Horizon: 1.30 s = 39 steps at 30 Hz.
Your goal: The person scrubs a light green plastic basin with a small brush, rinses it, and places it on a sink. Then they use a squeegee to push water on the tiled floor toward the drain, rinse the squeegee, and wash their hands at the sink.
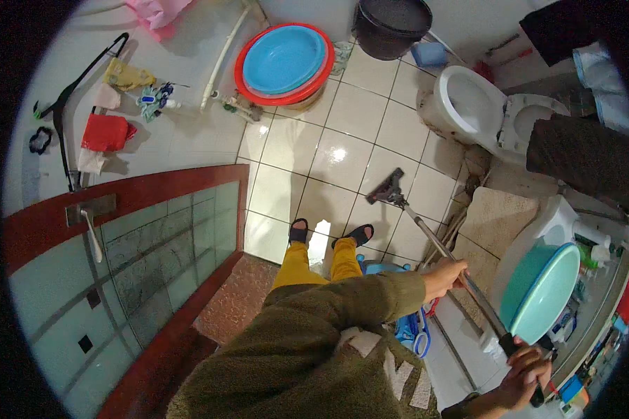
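Note:
A metal pole [435,235] with a dark floor-cleaning head [387,187] runs diagonally to my right. Whether that head is a brush or a squeegee is unclear; it rests on the pale floor tiles [342,154], ahead of my sandalled feet. Partway up the pole, my left hand [445,278] is closed around it, its arm reaching across my body. My right hand [527,373] grips the black handle at the pole's upper end, beside a turquoise plastic basin [548,293] on the washbasin.
Stacked blue and red basins [284,62] stand by the far wall, near a black bucket [393,26]. A squat toilet-style white ceramic toilet [464,102] is at the right. On the left are a red-framed glass door [152,251] and cloths on the wall. Blue plastic items [411,332] lie beside me.

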Tool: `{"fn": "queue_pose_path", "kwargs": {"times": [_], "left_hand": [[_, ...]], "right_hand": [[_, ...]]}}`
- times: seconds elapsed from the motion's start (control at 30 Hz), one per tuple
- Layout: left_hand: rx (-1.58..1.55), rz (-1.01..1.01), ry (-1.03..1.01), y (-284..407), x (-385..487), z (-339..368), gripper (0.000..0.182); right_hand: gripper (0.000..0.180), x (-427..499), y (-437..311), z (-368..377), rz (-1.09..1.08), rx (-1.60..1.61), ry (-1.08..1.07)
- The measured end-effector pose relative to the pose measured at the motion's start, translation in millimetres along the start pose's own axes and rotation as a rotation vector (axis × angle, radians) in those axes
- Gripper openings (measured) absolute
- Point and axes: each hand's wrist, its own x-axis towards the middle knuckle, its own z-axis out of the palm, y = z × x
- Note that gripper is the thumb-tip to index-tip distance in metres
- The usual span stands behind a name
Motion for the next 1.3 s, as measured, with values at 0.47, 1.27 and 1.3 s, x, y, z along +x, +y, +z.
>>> {"fn": "queue_pose_path", "kwargs": {"times": [0.47, 1.27, 1.3], "left_hand": [[0.302, 0.247, 0.1, 89, -101, -193, 0.022], [-0.422, -0.054, -0.368, 28, -29, -11, 0.012], [-0.486, -0.01, -0.383, 34, -37, -21, 0.011]], "right_hand": [[0.024, 20, 117, 98, 0.212, 0.583, -0.269], [0.016, 49, -12, -3, -0.362, 0.041, -0.322], [0.022, 49, -11, -4, -0.294, -0.014, -0.365]]}}
